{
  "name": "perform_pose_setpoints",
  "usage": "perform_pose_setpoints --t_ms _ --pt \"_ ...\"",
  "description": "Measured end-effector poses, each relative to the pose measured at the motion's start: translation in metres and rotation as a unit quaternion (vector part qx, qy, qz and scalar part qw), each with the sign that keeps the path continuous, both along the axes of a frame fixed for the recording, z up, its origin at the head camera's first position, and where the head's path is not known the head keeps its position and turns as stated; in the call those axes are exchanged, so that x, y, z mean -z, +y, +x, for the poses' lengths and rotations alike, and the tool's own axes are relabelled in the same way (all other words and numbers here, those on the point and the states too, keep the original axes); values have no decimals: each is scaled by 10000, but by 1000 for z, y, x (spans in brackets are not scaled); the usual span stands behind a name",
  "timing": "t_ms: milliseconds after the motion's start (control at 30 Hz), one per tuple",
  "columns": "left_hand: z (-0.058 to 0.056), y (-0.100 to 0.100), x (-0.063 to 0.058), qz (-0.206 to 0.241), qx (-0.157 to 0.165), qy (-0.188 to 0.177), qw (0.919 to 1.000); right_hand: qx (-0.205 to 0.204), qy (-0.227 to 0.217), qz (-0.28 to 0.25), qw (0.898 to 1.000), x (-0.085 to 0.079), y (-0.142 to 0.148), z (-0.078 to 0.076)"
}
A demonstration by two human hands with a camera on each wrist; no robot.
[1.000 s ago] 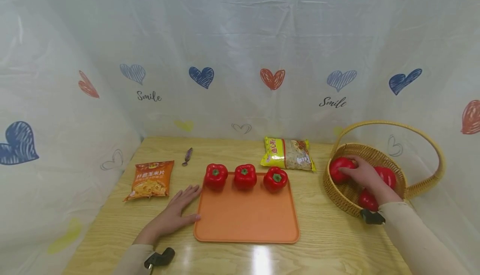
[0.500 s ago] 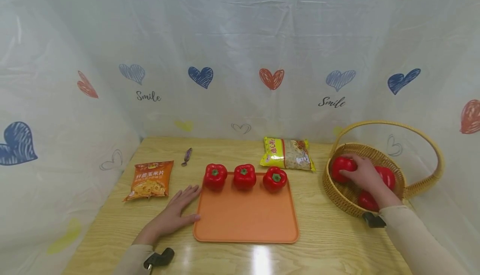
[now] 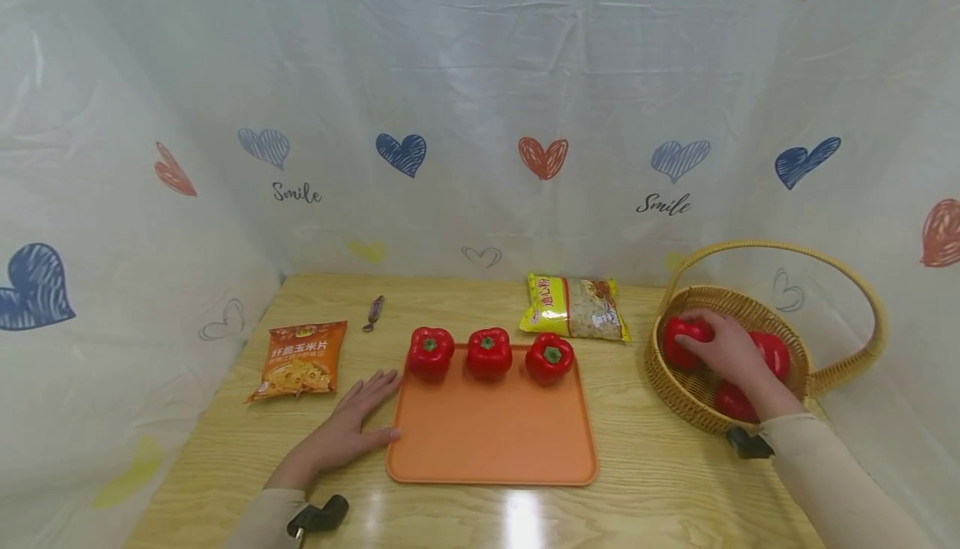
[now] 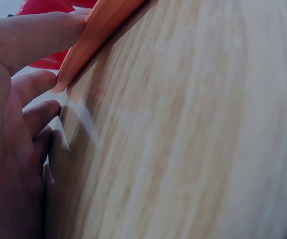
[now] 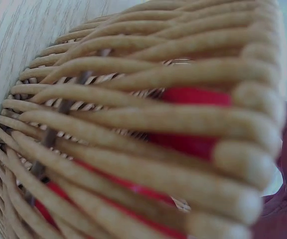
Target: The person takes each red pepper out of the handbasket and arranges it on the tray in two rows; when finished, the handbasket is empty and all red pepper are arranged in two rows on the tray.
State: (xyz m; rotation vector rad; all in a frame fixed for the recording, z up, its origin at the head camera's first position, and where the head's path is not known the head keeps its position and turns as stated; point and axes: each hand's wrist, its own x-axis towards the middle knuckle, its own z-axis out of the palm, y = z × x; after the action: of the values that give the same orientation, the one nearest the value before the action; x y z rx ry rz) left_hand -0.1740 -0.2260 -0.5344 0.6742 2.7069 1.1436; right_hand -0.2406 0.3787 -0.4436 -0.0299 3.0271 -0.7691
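Note:
Inside the wicker basket [image 3: 678, 399], my right hand [image 3: 727, 353] grips a red bell pepper [image 3: 681, 349] at the left side. Two other red peppers lie in the basket, one [image 3: 772, 353] at the right and one [image 3: 733, 401] near the front wall. In the right wrist view the basket's weave [image 5: 133, 109] hides most of the hand and the peppers. My left hand [image 3: 341, 428] lies with fingers spread, its thumb and fingertips at the left rim of the orange tray [image 3: 491, 441]. Three red bell peppers [image 3: 490, 355] stand in a row along the tray's far edge.
An orange snack bag [image 3: 302, 360] lies at the left of the table. Behind the tray are a small wrapped candy [image 3: 375, 313] and a yellow food packet [image 3: 576, 307]. The basket's tall handle [image 3: 855, 270] arches over its opening. A printed curtain [image 3: 480, 99] closes off the back.
My right hand has shifted slightly within the basket, and the pepper it grips has moved a little right and turned. The left hand and the tray stay where they were.

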Motion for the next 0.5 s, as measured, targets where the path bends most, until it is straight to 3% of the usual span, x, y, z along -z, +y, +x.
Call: perform_pose_setpoints --t_ms 500 --pt "0 0 -2 5 -2 -32 10000 38 67 4 10000 -3 1 7"
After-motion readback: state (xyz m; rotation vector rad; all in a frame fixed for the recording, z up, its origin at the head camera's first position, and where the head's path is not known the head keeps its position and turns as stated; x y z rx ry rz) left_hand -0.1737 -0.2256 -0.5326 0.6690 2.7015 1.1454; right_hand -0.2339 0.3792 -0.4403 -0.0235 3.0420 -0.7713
